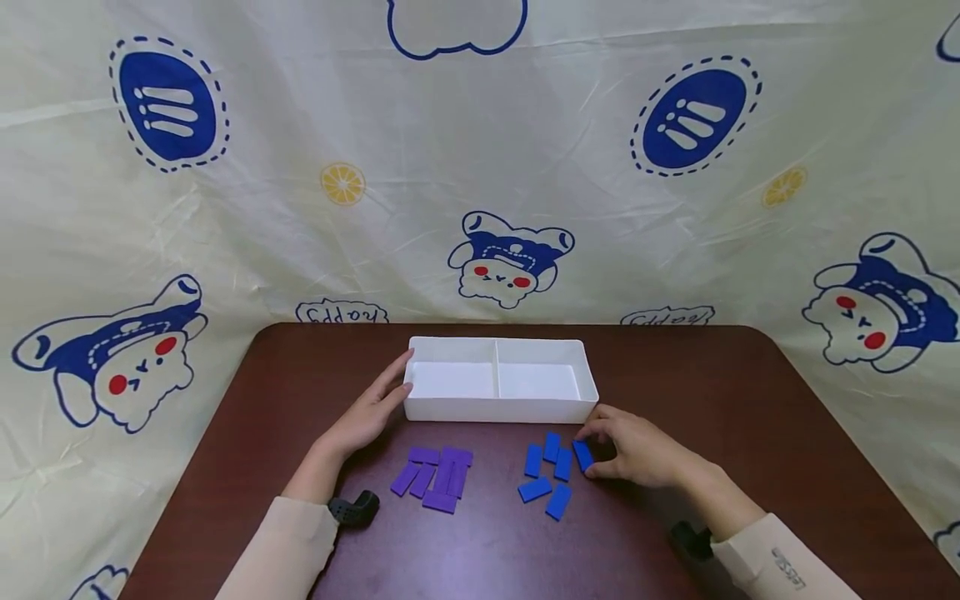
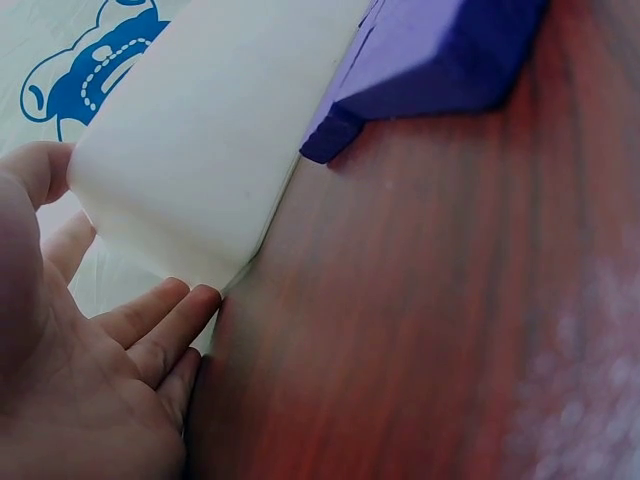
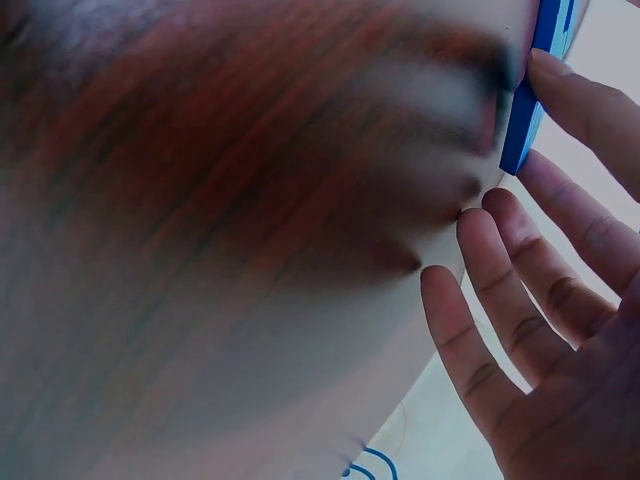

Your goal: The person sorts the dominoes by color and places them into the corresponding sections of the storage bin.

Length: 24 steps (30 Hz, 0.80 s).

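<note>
A white tray with two empty compartments stands mid-table. My left hand lies with straight fingers against the tray's left end; the left wrist view shows the fingertips at the tray's corner. Several purple blocks lie in front of the tray on the left, and one fills the top of the left wrist view. Several blue blocks lie on the right. My right hand pinches the rightmost blue block between thumb and fingers; the block's edge meets a fingertip.
The dark brown table has rounded far corners. A cream curtain with blue cartoon prints hangs close behind and around it. Black wrist camera mounts sit at both cuffs.
</note>
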Tool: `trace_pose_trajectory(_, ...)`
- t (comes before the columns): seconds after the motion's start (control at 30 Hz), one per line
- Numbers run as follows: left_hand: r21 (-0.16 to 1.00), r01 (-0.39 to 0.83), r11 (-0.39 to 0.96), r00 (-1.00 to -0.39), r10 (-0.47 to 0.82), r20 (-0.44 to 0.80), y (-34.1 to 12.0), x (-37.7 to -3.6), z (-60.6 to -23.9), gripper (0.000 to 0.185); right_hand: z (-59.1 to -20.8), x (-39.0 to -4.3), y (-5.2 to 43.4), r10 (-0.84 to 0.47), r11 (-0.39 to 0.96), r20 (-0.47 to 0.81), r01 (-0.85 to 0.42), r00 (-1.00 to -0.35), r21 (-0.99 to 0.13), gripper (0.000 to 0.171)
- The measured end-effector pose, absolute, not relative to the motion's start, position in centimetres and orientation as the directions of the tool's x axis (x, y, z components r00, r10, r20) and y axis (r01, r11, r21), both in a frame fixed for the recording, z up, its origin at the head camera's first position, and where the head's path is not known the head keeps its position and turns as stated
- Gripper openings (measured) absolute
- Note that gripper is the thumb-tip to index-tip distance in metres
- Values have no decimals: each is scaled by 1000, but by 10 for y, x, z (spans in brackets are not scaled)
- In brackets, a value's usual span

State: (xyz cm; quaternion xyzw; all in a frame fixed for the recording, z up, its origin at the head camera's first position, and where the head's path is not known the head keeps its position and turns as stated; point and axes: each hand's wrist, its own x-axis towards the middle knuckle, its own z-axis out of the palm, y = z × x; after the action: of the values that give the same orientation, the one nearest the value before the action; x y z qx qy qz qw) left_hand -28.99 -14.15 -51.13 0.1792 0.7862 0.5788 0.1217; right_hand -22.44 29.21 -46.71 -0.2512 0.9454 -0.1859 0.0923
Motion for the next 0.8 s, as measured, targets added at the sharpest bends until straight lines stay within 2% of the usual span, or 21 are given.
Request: trace_pose_trajectory(0.8,964,118,238,-909,418,8,-139,-286,-515,61,-428,-224,284,-521,801,-61,-464,-851,-378,41)
